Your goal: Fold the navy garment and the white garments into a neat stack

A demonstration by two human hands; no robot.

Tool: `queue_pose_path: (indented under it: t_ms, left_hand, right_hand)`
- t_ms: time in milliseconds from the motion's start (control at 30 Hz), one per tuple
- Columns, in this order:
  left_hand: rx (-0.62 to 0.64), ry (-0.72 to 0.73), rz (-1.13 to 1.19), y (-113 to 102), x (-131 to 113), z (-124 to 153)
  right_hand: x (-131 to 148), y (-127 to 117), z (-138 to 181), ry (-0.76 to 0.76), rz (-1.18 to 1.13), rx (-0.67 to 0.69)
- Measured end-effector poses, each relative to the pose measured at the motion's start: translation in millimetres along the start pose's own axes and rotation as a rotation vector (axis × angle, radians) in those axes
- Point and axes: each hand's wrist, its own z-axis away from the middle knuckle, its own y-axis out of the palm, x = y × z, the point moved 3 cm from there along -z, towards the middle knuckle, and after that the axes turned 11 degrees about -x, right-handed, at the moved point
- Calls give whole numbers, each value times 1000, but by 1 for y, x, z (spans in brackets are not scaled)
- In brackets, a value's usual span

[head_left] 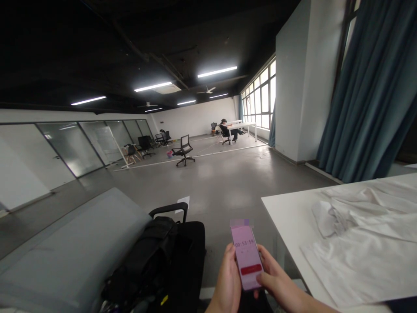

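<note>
A smartphone (249,256) is held upright between both hands at the lower middle of the view. Its pinkish screen reads 00:53:59, with a red bar below. My left hand (230,276) is closed along the phone's left edge. On the other side my right hand (272,271) grips the right edge, its thumb on the lower right of the screen, just under the red bar. The fingers behind the phone are mostly hidden. To the right, a white table (276,208) bears a crumpled white cloth (368,243).
A black office chair (192,243) with a black bag (156,234) stands at the lower left beside a grey panel (71,243). Farther off are another office chair (184,150) and a seated person (224,128) at a white table. Blue curtains (371,95) hang at right.
</note>
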Motion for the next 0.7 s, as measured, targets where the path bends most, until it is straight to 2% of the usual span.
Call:
queue_pose_path:
  t_ms: [300,700]
  left_hand:
    - [-64,33,-17,-13,2,-3]
    - [-63,40,-38,-13,-5,1]
  right_hand:
    - [3,2,2,30,-58,27]
    - [0,-4,1,65,-98,5]
